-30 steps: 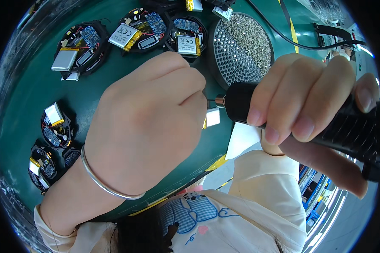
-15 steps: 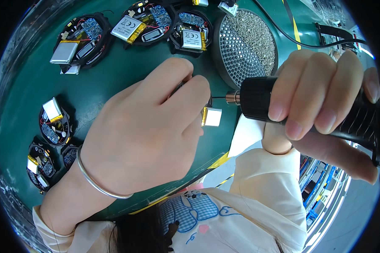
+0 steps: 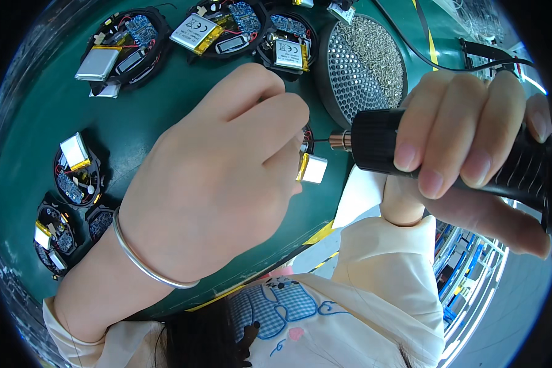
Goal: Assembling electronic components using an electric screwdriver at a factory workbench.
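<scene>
From the head view, I'd worry the thin bit (image 3: 321, 140) could skid into the silver battery (image 3: 314, 169) if the left hand (image 3: 221, 172) shifts. That hand curls closed on a round unit (image 3: 309, 137), mostly hidden at its right side; apart, the right hand (image 3: 463, 138) wraps round a black screwdriver (image 3: 377, 141).

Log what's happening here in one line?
left hand: covering partly hidden device | right hand: holding black driver | bit: toward device
</scene>
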Tool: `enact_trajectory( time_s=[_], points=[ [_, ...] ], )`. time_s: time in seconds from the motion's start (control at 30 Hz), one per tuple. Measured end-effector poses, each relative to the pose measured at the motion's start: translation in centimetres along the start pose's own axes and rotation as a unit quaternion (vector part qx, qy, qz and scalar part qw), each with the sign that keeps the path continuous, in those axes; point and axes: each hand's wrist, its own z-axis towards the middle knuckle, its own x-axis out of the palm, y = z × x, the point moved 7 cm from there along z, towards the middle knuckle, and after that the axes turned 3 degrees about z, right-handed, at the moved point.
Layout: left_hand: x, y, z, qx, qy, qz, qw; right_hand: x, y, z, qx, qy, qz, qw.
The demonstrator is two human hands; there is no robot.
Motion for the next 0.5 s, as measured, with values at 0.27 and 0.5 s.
enact_trajectory(
  time_s=[0.27,0.5],
  points=[
    [-0.1,0.12,0.06,-0.002,-0.013,-0.011,1.0,-0.27,0.06,0.06,0.008,-0.003,0.003,1.0],
    [-0.34,0.24,-0.14,-0.009,-0.009,0.006,1.0,-0.33,0.18,0.37,0.016,-0.002,0.008,1.0]
  ],
)
